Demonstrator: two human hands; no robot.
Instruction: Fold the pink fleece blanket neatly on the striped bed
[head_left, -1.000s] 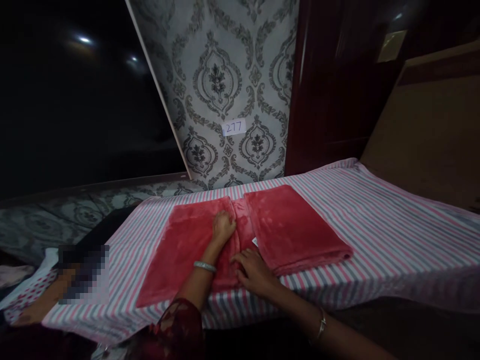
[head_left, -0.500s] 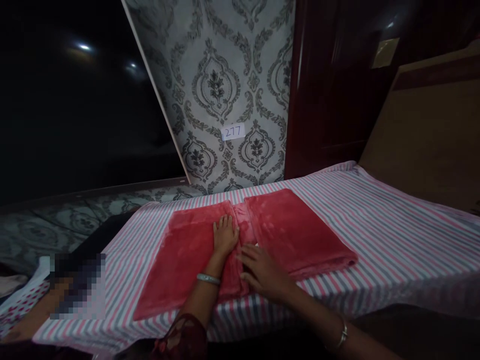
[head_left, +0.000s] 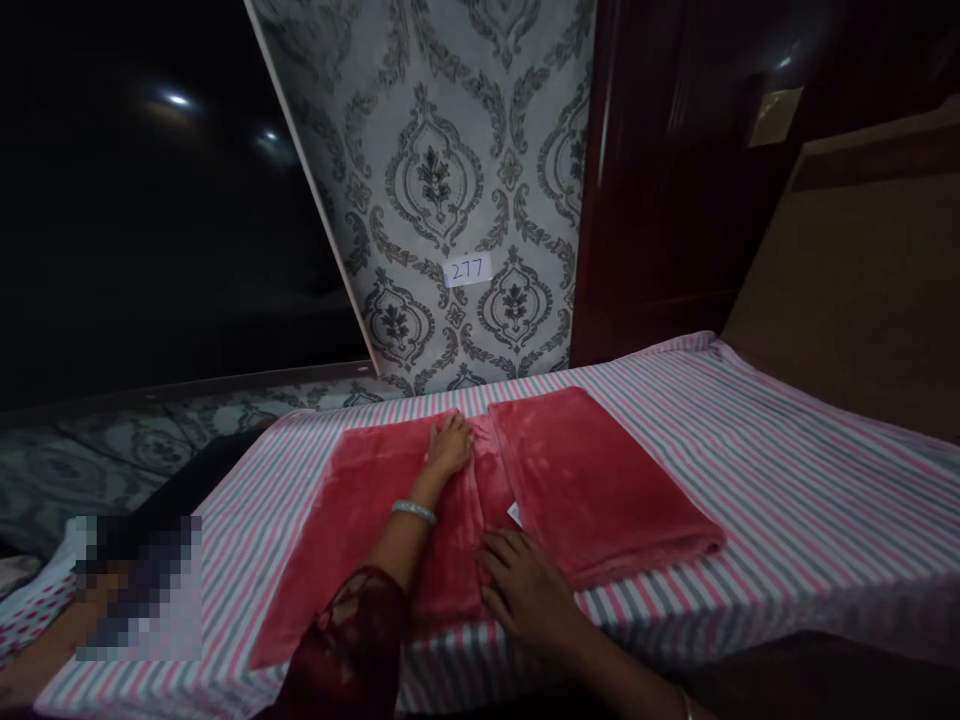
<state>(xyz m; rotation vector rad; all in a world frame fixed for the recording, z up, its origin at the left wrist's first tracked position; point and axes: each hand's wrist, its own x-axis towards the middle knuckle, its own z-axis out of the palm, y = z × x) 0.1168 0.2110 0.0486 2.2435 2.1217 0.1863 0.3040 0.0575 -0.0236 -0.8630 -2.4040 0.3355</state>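
Observation:
A red plush blanket [head_left: 607, 480] lies on the striped cloth with both sides folded inward, leaving a narrow strip between the two flaps. My left hand [head_left: 450, 446] rests palm down near the far inner corner of the left flap, its fingers extended on the fabric. Nearer to me, my right hand [head_left: 525, 585] touches the inner edge of that flap by the front side. Its fingers are bent and apart, with their tips on the fabric. A small white label [head_left: 514, 514] shows beside the right flap's inner edge.
The striped cloth [head_left: 787, 470] covers the table under the blanket. Behind it are a patterned wall with a paper marked 277 [head_left: 467, 269], a large dark screen [head_left: 165, 220] and a brown board [head_left: 862, 270]. Another person's arm [head_left: 52, 645] is at the lower left.
My left hand has slid away from me along the left flap toward its far corner. My right hand has come nearer to the front edge, and more of the white label shows.

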